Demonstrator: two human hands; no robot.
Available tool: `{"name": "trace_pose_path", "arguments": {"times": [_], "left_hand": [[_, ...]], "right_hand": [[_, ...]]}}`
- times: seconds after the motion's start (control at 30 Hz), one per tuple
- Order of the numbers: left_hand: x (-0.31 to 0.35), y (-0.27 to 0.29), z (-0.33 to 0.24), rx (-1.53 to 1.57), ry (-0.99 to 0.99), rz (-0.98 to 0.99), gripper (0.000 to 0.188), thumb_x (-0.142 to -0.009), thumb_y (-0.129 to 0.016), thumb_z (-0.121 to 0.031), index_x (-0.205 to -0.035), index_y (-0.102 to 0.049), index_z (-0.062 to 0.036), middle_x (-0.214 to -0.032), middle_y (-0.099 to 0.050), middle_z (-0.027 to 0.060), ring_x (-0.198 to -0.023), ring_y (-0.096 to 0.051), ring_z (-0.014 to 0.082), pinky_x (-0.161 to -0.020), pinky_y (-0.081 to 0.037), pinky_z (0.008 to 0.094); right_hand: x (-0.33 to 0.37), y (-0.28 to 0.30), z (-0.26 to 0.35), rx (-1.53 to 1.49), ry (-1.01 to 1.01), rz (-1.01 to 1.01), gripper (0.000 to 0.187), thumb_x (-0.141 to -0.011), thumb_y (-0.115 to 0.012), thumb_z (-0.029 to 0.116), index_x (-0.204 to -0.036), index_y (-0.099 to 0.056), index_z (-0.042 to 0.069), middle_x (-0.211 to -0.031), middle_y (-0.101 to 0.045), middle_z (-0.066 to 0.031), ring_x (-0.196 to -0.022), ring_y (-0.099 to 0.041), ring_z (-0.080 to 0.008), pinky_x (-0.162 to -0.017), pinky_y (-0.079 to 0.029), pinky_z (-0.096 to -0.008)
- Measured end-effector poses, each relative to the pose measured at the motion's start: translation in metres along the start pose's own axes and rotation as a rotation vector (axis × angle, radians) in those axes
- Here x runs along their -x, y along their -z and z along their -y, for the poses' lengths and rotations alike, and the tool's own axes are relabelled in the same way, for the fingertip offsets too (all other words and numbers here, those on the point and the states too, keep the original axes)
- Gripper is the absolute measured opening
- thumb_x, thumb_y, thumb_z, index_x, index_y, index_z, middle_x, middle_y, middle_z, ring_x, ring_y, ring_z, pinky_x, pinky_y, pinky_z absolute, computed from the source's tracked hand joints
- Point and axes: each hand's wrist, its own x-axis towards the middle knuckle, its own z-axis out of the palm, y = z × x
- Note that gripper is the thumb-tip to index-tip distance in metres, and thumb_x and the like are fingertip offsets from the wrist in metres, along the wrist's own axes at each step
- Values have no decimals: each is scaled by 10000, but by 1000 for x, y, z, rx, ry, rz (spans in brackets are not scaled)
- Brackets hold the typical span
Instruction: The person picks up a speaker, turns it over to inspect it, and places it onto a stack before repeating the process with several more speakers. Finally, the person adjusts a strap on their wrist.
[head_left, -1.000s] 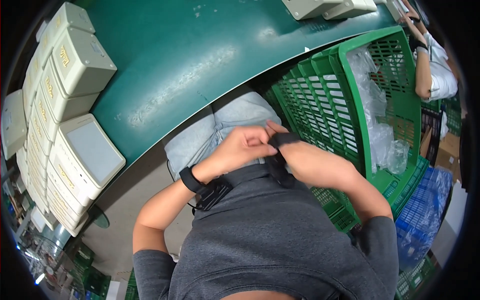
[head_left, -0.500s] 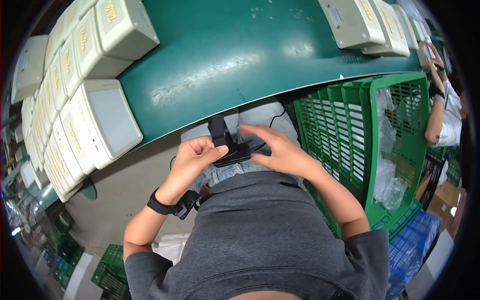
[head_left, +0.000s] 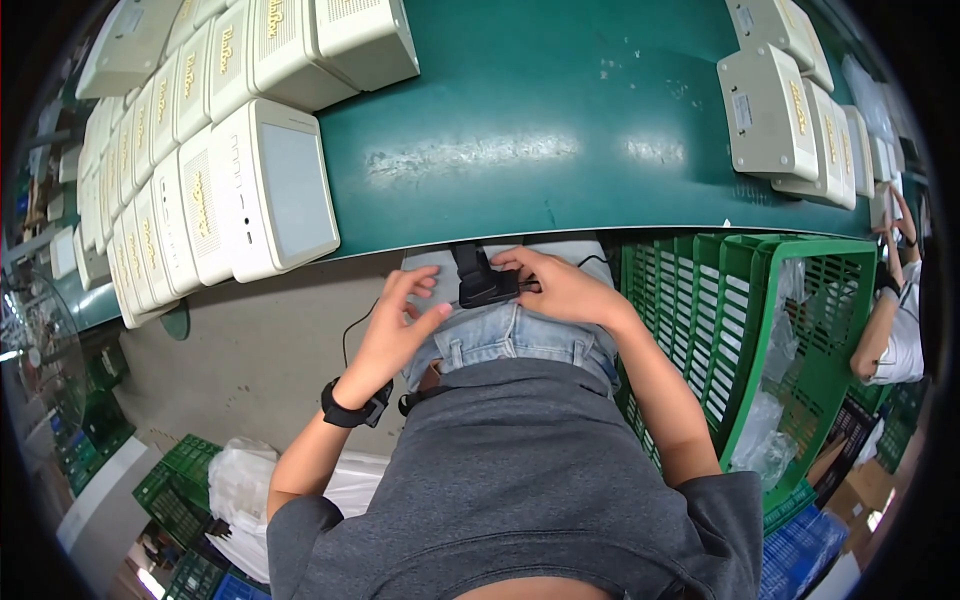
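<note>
A black strapped device (head_left: pixel 488 287) lies over my lap, just below the table's near edge. My right hand (head_left: pixel 570 290) is closed at its right side, where a thin black cable shows; the exact hold of the fingertips is partly hidden. To the left of the device, my left hand (head_left: pixel 400 325) is off it, with fingers apart and nothing in them. A black band with a small black unit (head_left: pixel 352 404) is on my left wrist.
Cream box-shaped units (head_left: pixel 290 190) stand in rows on the green table (head_left: pixel 480 190) at left, with several more (head_left: pixel 765 120) at right. A green crate (head_left: pixel 690 310) holding clear plastic bags stands beside my right arm. A co-worker's arm (head_left: pixel 878 335) is at far right.
My left hand has let go of the black strapped device and drawn back to the left. My right hand has closed in on the device's right side. The view has shifted.
</note>
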Motion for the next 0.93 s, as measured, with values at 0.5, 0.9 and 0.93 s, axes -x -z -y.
{"name": "trace_pose_path", "arguments": {"times": [0.5, 0.9, 0.93], "left_hand": [[20, 12, 50, 20, -152, -73, 585, -713, -716, -59, -1213, -415, -31, -1208, -434, 132, -1150, -441, 261, -961, -380, 354], [27, 20, 45, 246, 5, 9, 803, -734, -723, -95, -1373, -239, -135, -1374, -334, 116, -1277, -336, 246, -1038, -305, 394], [27, 22, 43, 191, -1, -38, 834, -729, -730, -110, -1388, -220, -151, -1379, -332, 114, -1290, -323, 250, -1045, -295, 401]], "right_hand": [[-24, -37, 21, 139, 368, 50, 434, -744, -666, 49, -1159, -553, -4, -1116, -536, -96, -1052, -511, -238, -912, -417, -339], [-15, -21, 31, 186, 238, 25, 483, -744, -675, 130, -1190, -532, 12, -1167, -518, -144, -1132, -479, -291, -975, -374, -358], [-12, -14, 32, 212, 191, 45, 498, -751, -673, 141, -1211, -521, 26, -1224, -497, -160, -1170, -463, -283, -998, -360, -362]]}}
